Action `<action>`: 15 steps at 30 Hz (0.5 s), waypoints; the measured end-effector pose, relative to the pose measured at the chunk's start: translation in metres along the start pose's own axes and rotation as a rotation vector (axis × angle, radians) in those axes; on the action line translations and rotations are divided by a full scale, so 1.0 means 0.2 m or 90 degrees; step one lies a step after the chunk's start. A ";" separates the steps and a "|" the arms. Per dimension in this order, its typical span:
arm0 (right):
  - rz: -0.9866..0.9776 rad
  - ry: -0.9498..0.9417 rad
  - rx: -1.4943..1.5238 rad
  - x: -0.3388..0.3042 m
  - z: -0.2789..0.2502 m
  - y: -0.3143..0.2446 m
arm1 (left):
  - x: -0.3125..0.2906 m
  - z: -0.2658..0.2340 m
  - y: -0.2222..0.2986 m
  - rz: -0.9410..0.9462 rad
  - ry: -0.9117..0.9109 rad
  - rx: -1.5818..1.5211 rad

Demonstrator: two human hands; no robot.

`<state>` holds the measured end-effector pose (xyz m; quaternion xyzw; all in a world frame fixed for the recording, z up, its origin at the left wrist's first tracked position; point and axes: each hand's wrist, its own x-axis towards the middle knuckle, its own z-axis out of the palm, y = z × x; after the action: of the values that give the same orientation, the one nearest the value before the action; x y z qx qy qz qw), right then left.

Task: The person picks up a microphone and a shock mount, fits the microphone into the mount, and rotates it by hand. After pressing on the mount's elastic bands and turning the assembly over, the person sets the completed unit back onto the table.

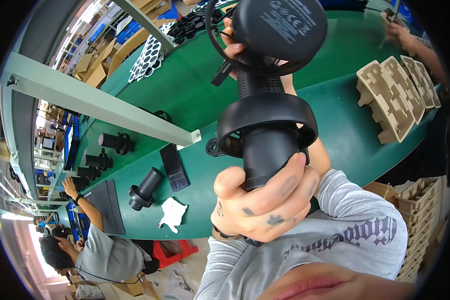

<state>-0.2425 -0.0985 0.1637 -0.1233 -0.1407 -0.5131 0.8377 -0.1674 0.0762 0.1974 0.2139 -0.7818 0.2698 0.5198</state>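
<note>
Head view takes in a smooth, glossy green tabletop with a bent outer edge, crossed on the left by a straight, pale-painted metal beam with a squared profile. Above the tabletop, close to the camera, a long black plastic appliance is held up at a slant. Its upper end is a broad matte disc bearing pale print; below come a neck pitted with fine perforations, a wide hollow ring standing off the body, and a smooth cylinder. Stiff, ribbed tan moulded-pulp trays stand on edge at the right. A flat dark-grey rectangular mat lies at the left.

Both hands are closed around the appliance: the left hand wraps the smooth cylinder, fingers curled across its near side, while the right hand reaches behind and grips near the disc, only its fingers clearly visible. A thin, rubbery black cable loops beside those fingers.

Smaller things lie left of the hands: a black cylindrical unit with a flanged end, on its side; a flat, slightly shiny black rectangular pouch; and a soft, crumpled white cloth-like piece with ragged edges.
</note>
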 end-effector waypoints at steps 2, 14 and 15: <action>-0.048 -0.021 -0.097 0.01 -0.04 0.03 | 0.00 -0.01 0.00 -0.006 -0.013 0.004; -0.418 -0.055 -0.932 -0.36 0.48 -0.46 | -0.15 -0.02 -0.08 -0.156 0.173 -0.150; -0.391 -0.070 -1.162 -0.39 0.52 -0.50 | -0.23 0.07 -0.14 -0.180 0.183 -0.143</action>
<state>-0.3766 -0.0422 0.2376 -0.7087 0.2475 -0.6154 0.2404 -0.1423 0.0481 0.1573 0.2218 -0.6867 0.1335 0.6793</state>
